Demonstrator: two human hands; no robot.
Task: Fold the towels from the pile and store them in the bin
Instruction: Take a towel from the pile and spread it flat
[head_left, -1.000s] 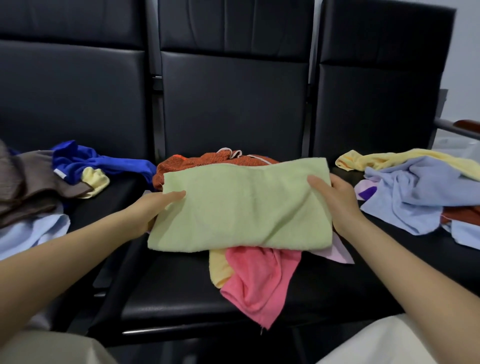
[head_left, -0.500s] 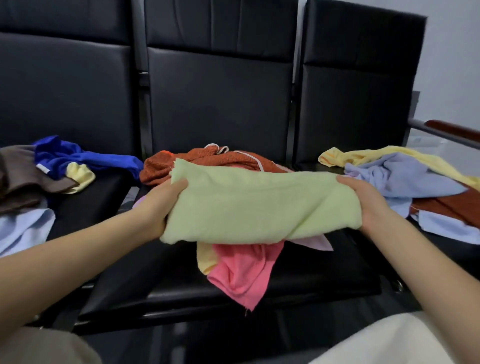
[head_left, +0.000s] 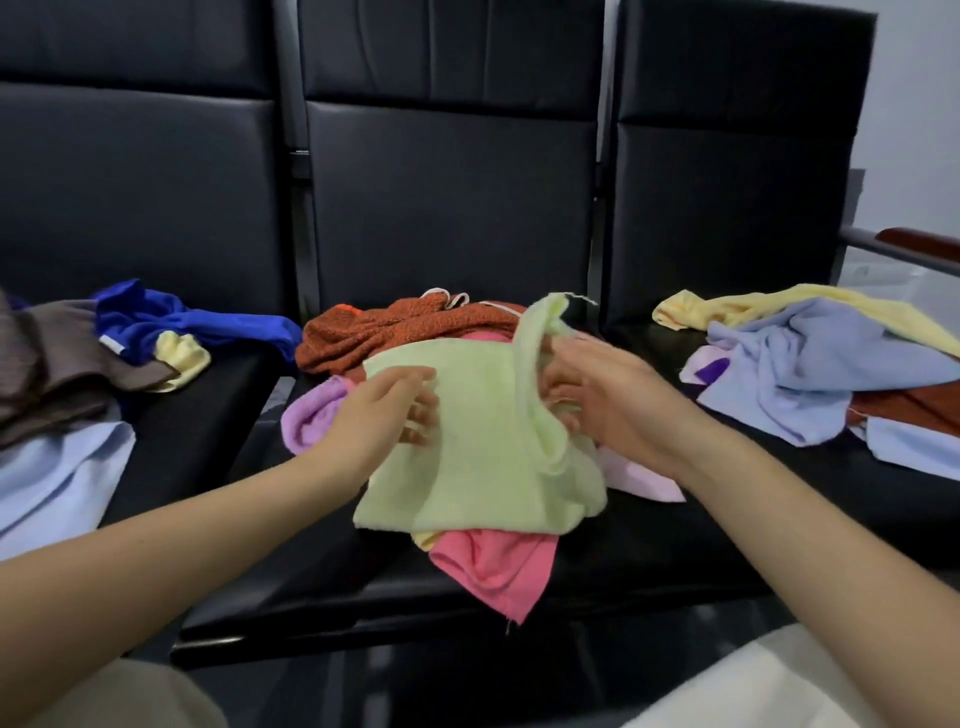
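Note:
A pale green towel (head_left: 483, 447) lies half folded on the pile on the middle black seat (head_left: 322, 587). My left hand (head_left: 382, 415) grips its left edge, fingers curled into the cloth. My right hand (head_left: 597, 395) holds the right part, which stands up in a fold against the fingers. Under the green towel lie a pink towel (head_left: 493, 569), a lilac towel (head_left: 306, 421) and a rust-orange towel (head_left: 395, 325). No bin is in view.
On the left seat are a blue cloth (head_left: 171, 319), a brown cloth (head_left: 52, 358) and a light blue cloth (head_left: 57, 478). The right seat holds a periwinkle towel (head_left: 810, 364), a yellow towel (head_left: 769, 304) and a rust one (head_left: 904, 405). An armrest (head_left: 914, 244) is at far right.
Both hands have brought the ends of the green towel together toward the middle. The right end now stands up folded over, and the towel is about half as wide.

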